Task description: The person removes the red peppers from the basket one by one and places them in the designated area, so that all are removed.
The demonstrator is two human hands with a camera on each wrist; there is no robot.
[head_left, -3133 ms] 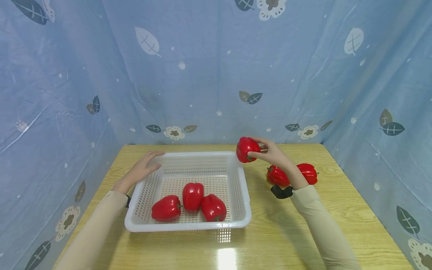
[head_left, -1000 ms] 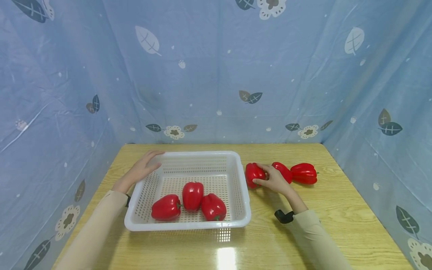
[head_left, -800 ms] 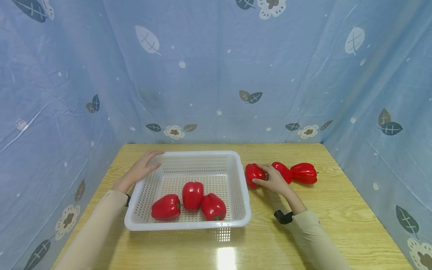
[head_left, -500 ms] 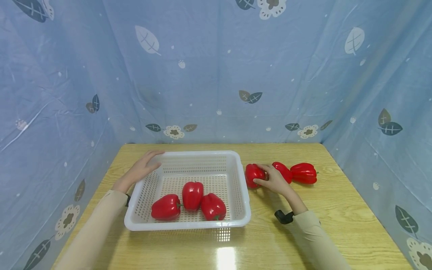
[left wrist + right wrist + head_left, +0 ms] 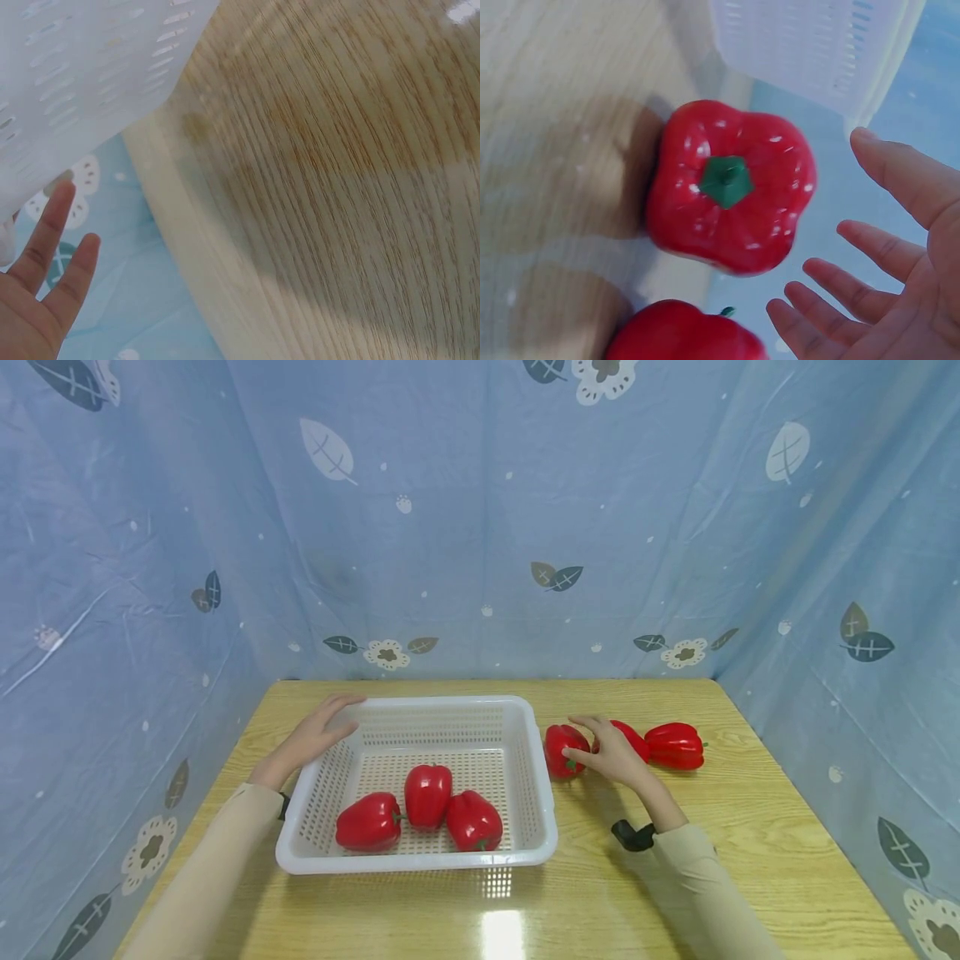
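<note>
Partly hidden middle pepper [image 5: 632, 739] behind right hand [image 5: 611, 756], fingers [image 5: 832, 281] spread

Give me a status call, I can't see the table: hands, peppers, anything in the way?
Right hand open, fingers off the pepper lying beside the basket. Left hand open, resting on the basket's far left corner. Nothing in the way.

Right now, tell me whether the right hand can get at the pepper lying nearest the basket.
Probably yes. The right hand is open beside that pepper, which lies on the table outside the basket, and nothing stands between fingers and pepper.
</note>
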